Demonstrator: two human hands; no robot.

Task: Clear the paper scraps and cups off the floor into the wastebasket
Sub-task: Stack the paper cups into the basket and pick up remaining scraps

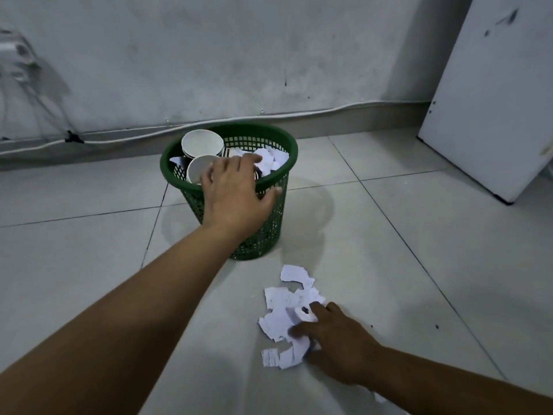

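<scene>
- left hand spread flat over wastebasket rim, grip wide, holding nothing; cups and scraps already inside
- right hand grip narrowing on paper scraps on floor, pile mostly ahead of fingertips
- advice: rake loose pieces inward first; close fully before lifting

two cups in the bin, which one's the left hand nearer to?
The near white paper cup, the lower one in the green mesh wastebasket. The left hand overlaps its rim; the far white paper cup sits clear behind it.
</scene>
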